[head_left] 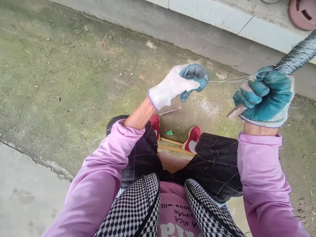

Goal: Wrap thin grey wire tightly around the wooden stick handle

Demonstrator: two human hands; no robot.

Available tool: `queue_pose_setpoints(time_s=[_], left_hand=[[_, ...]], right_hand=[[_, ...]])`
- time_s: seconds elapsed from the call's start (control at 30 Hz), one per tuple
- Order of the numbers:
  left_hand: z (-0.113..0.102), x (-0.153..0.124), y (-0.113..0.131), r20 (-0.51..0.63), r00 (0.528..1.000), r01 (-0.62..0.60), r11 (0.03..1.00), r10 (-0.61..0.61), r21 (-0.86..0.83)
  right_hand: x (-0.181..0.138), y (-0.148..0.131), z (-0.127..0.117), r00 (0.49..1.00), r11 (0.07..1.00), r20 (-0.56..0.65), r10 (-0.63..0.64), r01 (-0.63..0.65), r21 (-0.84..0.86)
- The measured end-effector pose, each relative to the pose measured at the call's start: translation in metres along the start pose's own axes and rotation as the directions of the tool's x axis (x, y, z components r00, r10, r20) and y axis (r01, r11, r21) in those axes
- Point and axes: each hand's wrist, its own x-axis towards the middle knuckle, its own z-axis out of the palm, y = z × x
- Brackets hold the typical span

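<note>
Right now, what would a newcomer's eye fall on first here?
Probably the left hand, gloved and just above centre, pinching thin strands that stretch to the right hand, at the right, which grips a wooden stick. Next, perhaps, the gray strand-wrapped bundle slanting in at upper right, then the red shoes near the middle.

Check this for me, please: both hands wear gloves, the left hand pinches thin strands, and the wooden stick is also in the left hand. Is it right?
Not entirely: the head view shows the wooden stick in the right hand. Both hands do wear gloves, and the left hand pinches the thin strands.
</note>
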Motion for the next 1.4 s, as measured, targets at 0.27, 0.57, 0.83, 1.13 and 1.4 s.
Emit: queue_pose_setpoints(time_s=[0.27, 0.57, 0.83, 1.13, 1.4], left_hand=[[-0.006, 0.001, -0.004, -0.132, 0.976, -0.19, 0.972, 0.172, -0.139], [0.007, 0.004, -0.009, -0.132, 0.99, -0.049, 0.999, 0.049, 0.003], [0.018, -0.012, 0.0, 0.056, 0.998, -0.017, 0.974, 0.031, -0.226], [0.027, -0.015, -0.011, 0.064, 0.993, -0.101, 0.994, 0.104, -0.04], [0.024, -0.019, -0.011, 0.036, 0.997, -0.062, 0.996, 0.064, -0.064]], right_hand=[[-0.006, -0.006, -0.008, 1.0, 1.0, -0.016, 0.003, -0.003, 0.005], [-0.002, -0.011, -0.028, 0.988, 0.992, -0.147, -0.041, 0.057, 0.109], [-0.029, 0.015, 0.029, 0.993, 0.988, -0.016, 0.115, -0.116, -0.103], [-0.028, 0.015, 0.036, 0.978, 0.926, -0.125, -0.168, 0.113, -0.36], [-0.026, -0.001, 0.038, 0.952, 0.939, -0.197, -0.235, 0.17, -0.299]])
